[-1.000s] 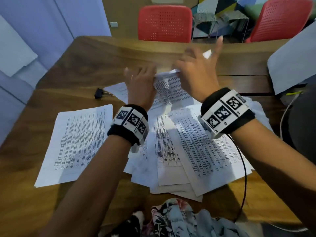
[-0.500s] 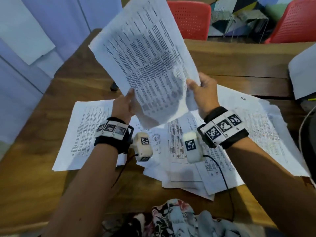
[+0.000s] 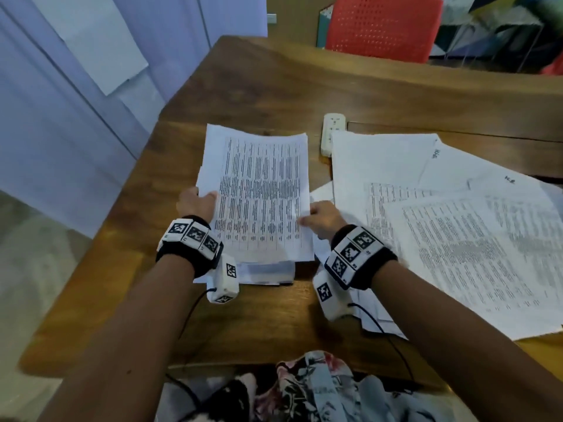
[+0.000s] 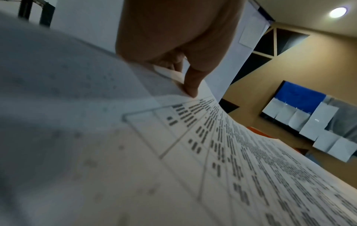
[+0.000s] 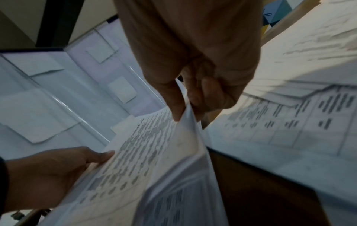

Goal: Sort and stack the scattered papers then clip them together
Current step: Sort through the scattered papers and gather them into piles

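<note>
I hold a printed sheet (image 3: 262,196) flat just above another sheet (image 3: 265,274) lying on the wooden table (image 3: 274,318). My left hand (image 3: 198,202) pinches its left edge, thumb on top; the left wrist view shows the thumb (image 4: 191,85) pressed on the page (image 4: 241,160). My right hand (image 3: 320,219) pinches the right edge, and the right wrist view shows thumb and fingers (image 5: 185,105) closed on the paper (image 5: 150,152), with my left hand (image 5: 58,166) across it. A loose spread of printed pages (image 3: 451,233) covers the table to the right. No clip shows in any view.
A white power strip (image 3: 332,132) lies beyond the papers, partly under the right pile. A red chair (image 3: 384,25) stands behind the table. The table's left edge drops off close to my left hand. Floral cloth (image 3: 307,388) sits at the near edge.
The sheet that I held up tilted in the air has come down and to the left, now nearly flat over the sheet on the table's left side. Both hands came with it.
</note>
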Action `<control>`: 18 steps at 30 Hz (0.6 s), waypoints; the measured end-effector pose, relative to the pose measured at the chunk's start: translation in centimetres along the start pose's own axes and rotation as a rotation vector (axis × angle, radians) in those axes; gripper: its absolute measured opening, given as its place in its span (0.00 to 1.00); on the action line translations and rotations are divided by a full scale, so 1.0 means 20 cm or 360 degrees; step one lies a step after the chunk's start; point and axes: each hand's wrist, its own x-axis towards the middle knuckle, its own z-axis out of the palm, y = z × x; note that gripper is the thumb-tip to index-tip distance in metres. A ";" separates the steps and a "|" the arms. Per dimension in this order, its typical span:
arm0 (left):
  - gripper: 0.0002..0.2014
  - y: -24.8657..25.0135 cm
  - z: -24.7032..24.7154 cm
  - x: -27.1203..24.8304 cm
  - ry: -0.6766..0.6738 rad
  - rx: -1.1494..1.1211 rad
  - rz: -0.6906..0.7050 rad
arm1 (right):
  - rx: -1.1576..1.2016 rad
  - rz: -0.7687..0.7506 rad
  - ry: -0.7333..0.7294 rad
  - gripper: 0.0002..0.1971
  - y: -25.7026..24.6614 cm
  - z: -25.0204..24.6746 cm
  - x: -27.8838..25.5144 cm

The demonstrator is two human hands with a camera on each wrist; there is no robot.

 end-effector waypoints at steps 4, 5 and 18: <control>0.18 -0.09 -0.07 0.05 -0.0019 0.0175 -0.0058 | -0.0117 0.0093 -0.0010 0.19 -0.01 0.15 0.01; 0.18 -0.11 -0.08 0.06 -0.0036 0.0205 -0.0087 | -0.0159 0.0113 0.0005 0.21 0.00 0.19 0.02; 0.38 -0.21 0.02 0.03 -0.0318 0.0569 -0.0237 | -0.0590 0.0239 -0.0044 0.26 0.03 0.34 -0.05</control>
